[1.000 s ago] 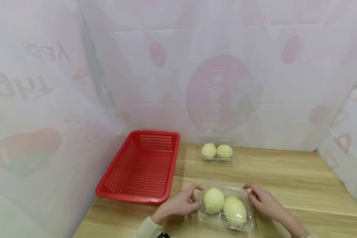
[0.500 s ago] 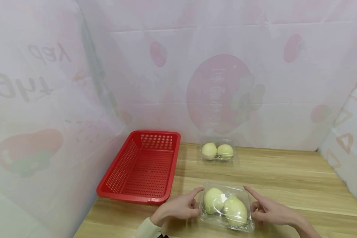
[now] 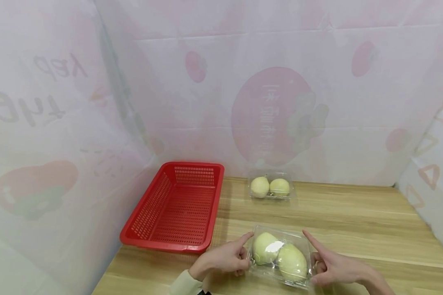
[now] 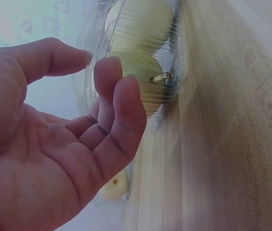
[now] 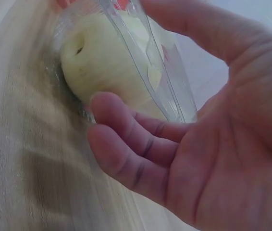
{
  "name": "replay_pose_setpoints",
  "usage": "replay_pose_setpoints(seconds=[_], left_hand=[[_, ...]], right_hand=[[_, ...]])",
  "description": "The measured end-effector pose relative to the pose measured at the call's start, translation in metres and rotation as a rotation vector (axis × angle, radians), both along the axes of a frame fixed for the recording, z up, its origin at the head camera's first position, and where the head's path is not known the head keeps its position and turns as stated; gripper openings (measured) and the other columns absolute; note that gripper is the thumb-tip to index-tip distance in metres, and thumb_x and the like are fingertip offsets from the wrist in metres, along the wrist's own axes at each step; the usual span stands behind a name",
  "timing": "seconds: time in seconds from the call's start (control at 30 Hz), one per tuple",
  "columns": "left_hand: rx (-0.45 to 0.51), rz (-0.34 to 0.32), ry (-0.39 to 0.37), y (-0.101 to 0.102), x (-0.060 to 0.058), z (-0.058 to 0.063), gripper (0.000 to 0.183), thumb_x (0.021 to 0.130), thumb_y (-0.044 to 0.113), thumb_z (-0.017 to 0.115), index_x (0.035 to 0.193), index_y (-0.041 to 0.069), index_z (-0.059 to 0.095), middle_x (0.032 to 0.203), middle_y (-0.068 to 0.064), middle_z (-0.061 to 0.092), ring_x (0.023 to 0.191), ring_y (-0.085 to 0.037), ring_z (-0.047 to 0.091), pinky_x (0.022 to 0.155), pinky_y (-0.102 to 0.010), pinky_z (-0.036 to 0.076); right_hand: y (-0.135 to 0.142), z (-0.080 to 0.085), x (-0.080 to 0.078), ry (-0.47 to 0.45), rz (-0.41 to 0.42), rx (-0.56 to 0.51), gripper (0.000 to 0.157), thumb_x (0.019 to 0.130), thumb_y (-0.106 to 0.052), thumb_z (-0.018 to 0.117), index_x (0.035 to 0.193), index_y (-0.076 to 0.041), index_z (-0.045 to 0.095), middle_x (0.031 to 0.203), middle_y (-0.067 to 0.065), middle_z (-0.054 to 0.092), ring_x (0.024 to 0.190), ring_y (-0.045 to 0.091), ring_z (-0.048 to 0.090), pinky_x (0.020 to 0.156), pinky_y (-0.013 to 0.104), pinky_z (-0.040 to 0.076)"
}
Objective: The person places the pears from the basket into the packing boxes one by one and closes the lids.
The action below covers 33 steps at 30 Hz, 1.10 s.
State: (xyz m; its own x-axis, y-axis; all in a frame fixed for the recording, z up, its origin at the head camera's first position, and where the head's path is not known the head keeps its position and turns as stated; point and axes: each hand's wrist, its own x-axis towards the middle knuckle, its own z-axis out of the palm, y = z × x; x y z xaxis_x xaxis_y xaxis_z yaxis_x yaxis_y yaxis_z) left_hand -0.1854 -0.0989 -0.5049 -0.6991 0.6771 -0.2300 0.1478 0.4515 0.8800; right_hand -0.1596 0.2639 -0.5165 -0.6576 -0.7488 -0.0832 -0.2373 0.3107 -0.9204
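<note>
A clear plastic clamshell box (image 3: 288,235) with two pale yellow-green pears (image 3: 292,262) inside sits near the front of the table. Its lid is down. On its left side my left hand (image 3: 225,257) grips the edge, index finger stretched along to the far left corner. My right hand (image 3: 337,264) holds the opposite side the same way, its index finger at the far right corner and thumb by the near one. In the left wrist view the thumb is at the lid's rim (image 4: 89,91), other fingers bent against the side. The right wrist view shows bent fingers (image 5: 114,115) beside a pear.
A red perforated plastic basket (image 3: 166,246) stands at the left, with nothing in it. Another clear box (image 3: 288,178) holding two pears lies at the back against the printed cloth wall (image 3: 206,102). Wood-grain table surface (image 3: 358,215) extends to the right.
Both index fingers have straightened from a bent position toward the far corners. The right hand's other fingers have moved closer along the box's side. The box has shifted very slightly.
</note>
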Motion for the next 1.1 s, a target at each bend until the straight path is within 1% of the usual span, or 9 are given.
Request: replay_pose_setpoints(seconds=[0.2, 0.3, 0.4, 0.47, 0.63, 0.73, 0.9, 1.0, 1.1], left_hand=[[0.004, -0.003, 0.001, 0.0038, -0.0009, 0.0019, 0.093, 0.083, 0.006, 0.063, 0.159, 0.018, 0.010, 0.068, 0.000, 0.059, 0.054, -0.014, 0.059, 0.053, -0.031, 0.054], [0.011, -0.012, 0.000, 0.0057, -0.0026, 0.0020, 0.094, 0.083, 0.005, 0.063, 0.159, 0.017, 0.009, 0.069, 0.000, 0.059, 0.054, -0.014, 0.058, 0.053, -0.032, 0.055], [0.006, -0.022, 0.012, 0.0070, -0.0043, 0.0018, 0.093, 0.083, 0.004, 0.063, 0.158, 0.016, 0.009, 0.070, 0.000, 0.060, 0.053, -0.014, 0.058, 0.053, -0.033, 0.055], [-0.006, -0.026, 0.021, 0.0072, -0.0044, 0.0021, 0.093, 0.083, 0.005, 0.063, 0.158, 0.016, 0.008, 0.070, 0.001, 0.060, 0.052, -0.014, 0.058, 0.053, -0.033, 0.055], [-0.029, -0.033, 0.025, 0.0066, -0.0040, 0.0029, 0.093, 0.083, 0.006, 0.062, 0.158, 0.016, 0.008, 0.067, 0.000, 0.060, 0.052, -0.016, 0.058, 0.053, -0.033, 0.054], [-0.036, -0.032, 0.026, 0.0064, -0.0039, 0.0029, 0.093, 0.084, 0.007, 0.062, 0.158, 0.017, 0.007, 0.067, 0.000, 0.060, 0.052, -0.016, 0.059, 0.053, -0.032, 0.054], [-0.038, -0.025, 0.013, 0.0066, -0.0028, 0.0024, 0.093, 0.085, 0.005, 0.062, 0.158, 0.018, 0.006, 0.070, -0.002, 0.061, 0.054, -0.017, 0.059, 0.053, -0.033, 0.055], [-0.044, -0.027, 0.018, 0.0071, -0.0026, 0.0029, 0.092, 0.085, 0.005, 0.061, 0.158, 0.017, 0.006, 0.070, -0.002, 0.060, 0.053, -0.016, 0.059, 0.052, -0.032, 0.056], [-0.060, -0.033, 0.042, 0.0073, -0.0025, 0.0040, 0.092, 0.085, 0.005, 0.061, 0.158, 0.014, 0.006, 0.069, 0.001, 0.058, 0.051, -0.015, 0.058, 0.051, -0.032, 0.056]], right_hand=[[-0.0037, 0.0044, 0.0018, 0.081, -0.038, 0.029, 0.120, 0.084, -0.015, 0.076, 0.154, -0.015, -0.021, 0.082, 0.001, 0.047, 0.068, -0.004, 0.046, 0.057, 0.019, 0.043], [-0.0028, 0.0039, 0.0004, 0.086, -0.030, 0.027, 0.120, 0.084, -0.013, 0.077, 0.155, -0.013, -0.020, 0.081, 0.000, 0.050, 0.066, -0.005, 0.045, 0.056, 0.018, 0.043], [-0.0026, 0.0029, -0.0006, 0.045, -0.018, 0.003, 0.119, 0.084, -0.010, 0.075, 0.155, -0.014, -0.021, 0.081, -0.002, 0.054, 0.064, -0.005, 0.047, 0.055, 0.016, 0.043], [-0.0024, 0.0024, -0.0001, -0.006, -0.008, -0.023, 0.118, 0.086, -0.009, 0.074, 0.154, -0.016, -0.023, 0.080, -0.004, 0.056, 0.063, -0.005, 0.049, 0.054, 0.016, 0.044], [-0.0030, 0.0008, 0.0022, -0.147, 0.010, -0.080, 0.116, 0.090, -0.007, 0.068, 0.152, -0.019, -0.028, 0.077, -0.006, 0.058, 0.054, -0.005, 0.048, 0.046, 0.012, 0.041], [-0.0034, 0.0001, 0.0021, -0.166, 0.010, -0.084, 0.114, 0.090, -0.006, 0.067, 0.152, -0.019, -0.029, 0.077, -0.006, 0.058, 0.051, -0.005, 0.046, 0.043, 0.012, 0.040], [-0.0030, 0.0004, 0.0017, -0.154, 0.029, -0.096, 0.112, 0.091, -0.004, 0.065, 0.152, -0.018, -0.028, 0.077, -0.007, 0.057, 0.051, -0.006, 0.045, 0.042, 0.012, 0.040], [-0.0035, 0.0014, 0.0011, -0.153, 0.045, -0.109, 0.111, 0.092, -0.003, 0.064, 0.151, -0.017, -0.029, 0.077, -0.007, 0.056, 0.053, -0.007, 0.046, 0.044, 0.011, 0.039], [-0.0043, 0.0019, 0.0002, -0.151, 0.060, -0.116, 0.111, 0.092, -0.002, 0.063, 0.151, -0.016, -0.030, 0.078, -0.007, 0.056, 0.055, -0.009, 0.046, 0.046, 0.010, 0.038]])
